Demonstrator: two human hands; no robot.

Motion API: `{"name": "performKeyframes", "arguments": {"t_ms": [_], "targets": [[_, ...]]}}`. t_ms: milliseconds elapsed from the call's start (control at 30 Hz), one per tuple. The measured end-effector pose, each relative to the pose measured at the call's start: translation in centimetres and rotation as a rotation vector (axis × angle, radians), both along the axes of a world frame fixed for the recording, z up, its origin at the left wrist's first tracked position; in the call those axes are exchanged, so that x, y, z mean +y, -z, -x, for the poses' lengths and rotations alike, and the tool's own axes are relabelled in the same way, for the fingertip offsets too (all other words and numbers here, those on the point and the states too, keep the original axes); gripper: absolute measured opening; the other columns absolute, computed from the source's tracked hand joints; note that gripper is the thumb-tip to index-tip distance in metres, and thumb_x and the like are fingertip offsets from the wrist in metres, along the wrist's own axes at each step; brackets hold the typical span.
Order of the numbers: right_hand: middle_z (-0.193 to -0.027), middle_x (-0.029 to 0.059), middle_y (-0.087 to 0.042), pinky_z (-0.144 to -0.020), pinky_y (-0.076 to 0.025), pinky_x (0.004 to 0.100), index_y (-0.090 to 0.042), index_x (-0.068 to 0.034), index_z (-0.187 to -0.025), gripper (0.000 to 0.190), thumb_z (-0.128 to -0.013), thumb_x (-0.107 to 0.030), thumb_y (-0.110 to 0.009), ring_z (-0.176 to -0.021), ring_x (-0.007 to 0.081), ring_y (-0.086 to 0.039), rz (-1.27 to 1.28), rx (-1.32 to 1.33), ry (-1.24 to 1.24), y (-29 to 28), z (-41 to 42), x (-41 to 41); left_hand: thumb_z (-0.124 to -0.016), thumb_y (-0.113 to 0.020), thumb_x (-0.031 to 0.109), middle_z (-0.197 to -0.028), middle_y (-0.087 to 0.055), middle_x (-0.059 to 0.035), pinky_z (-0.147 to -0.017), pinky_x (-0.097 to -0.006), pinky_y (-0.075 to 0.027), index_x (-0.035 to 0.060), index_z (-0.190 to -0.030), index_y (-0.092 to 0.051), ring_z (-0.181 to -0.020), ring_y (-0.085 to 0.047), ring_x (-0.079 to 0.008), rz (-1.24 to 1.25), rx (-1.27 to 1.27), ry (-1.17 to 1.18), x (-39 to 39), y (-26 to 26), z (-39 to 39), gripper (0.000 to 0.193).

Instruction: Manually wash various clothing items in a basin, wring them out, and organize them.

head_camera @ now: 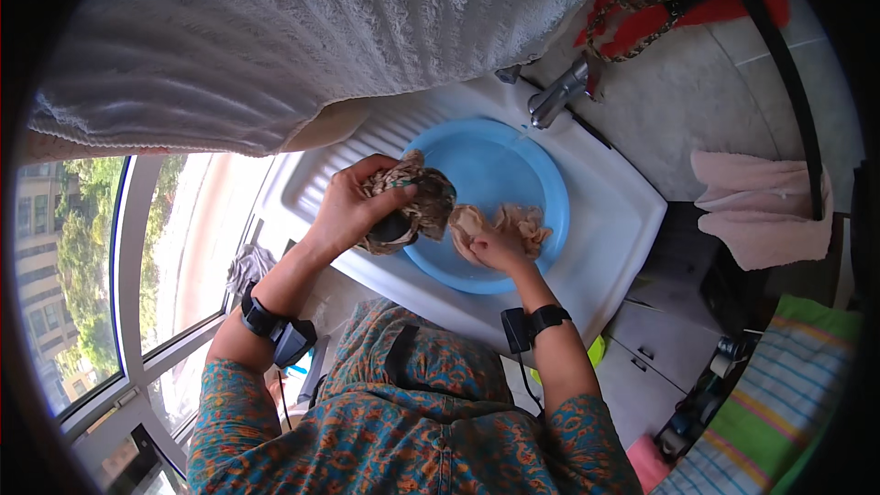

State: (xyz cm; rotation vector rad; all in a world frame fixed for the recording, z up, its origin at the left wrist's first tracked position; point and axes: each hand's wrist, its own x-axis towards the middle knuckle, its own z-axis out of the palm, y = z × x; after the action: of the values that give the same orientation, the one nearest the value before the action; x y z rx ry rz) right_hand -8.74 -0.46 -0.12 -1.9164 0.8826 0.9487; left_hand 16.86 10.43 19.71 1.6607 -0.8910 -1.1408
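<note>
A blue plastic basin [481, 144] with water in it stands in a white ceramic laundry sink [598, 220]. My left hand [350, 210] grips a bunched, patterned brown cloth [433, 199] with dark parts, over the basin's left rim. Inside the basin, near its lower right side, my right hand [495, 247] holds part of a beige cloth [469, 223]; crumpled beige fabric [526, 227] lies in the water just beyond the fingers. Whether both beige parts are one piece, I cannot tell. A chrome faucet [557, 93] points over the basin's upper rim, with a thin stream of water below it.
A large white towel [330, 27] hangs low over the sink's far left. At left are window frames [130, 240] and a grey cloth [251, 268]. A pink towel [763, 206] hangs at right, above a striped cloth [770, 399]. Grey cabinets [646, 350] stand beside the sink.
</note>
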Motion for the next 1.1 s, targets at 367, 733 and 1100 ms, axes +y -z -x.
{"name": "performKeyframes", "arguments": {"t_ms": [367,733,1100], "targets": [[-0.126,0.0097,-0.051,-0.079,-0.048,0.0312,-0.043,-0.012,-0.135,0.047,-0.090,-0.015,-0.055,-0.091,0.0173,-0.058,0.028,-0.758,1.505,2.5,2.7,-2.1,-0.075,-0.068,0.016,-0.137,-0.044,-0.0195,-0.103,-0.0420,-0.036,0.0135,-0.138,-0.041,-0.129,-0.040,-0.0347,-0.050,-0.814,0.281,-4.8,19.7,4.2,0.069],[-0.152,0.0101,-0.021,-0.108,-0.021,0.0578,-0.035,-0.031,-0.142,0.058,-0.088,-0.033,-0.056,-0.136,0.0360,-0.028,0.734,-0.365,0.167,2.9,-1.1,-1.5,-0.072,-0.072,0.040,-0.155,-0.011,-0.0109,-0.104,-0.0631,-0.024,0.0270,-0.142,-0.037,-0.141,-0.012,-0.0379,-0.248,-0.926,0.704,-5.6,22.4,7.7,0.080],[-0.153,0.0105,-0.020,-0.112,-0.018,0.0490,-0.041,-0.017,-0.140,0.056,-0.085,-0.019,-0.052,-0.141,0.0289,-0.018,0.820,-0.180,0.155,4.7,1.0,-3.5,-0.067,-0.072,0.016,-0.149,-0.017,-0.0177,-0.106,-0.0459,-0.034,0.0285,-0.141,-0.034,-0.129,-0.033,-0.0453,-0.300,-0.546,0.275,-6.8,23.3,6.5,0.084]]}}
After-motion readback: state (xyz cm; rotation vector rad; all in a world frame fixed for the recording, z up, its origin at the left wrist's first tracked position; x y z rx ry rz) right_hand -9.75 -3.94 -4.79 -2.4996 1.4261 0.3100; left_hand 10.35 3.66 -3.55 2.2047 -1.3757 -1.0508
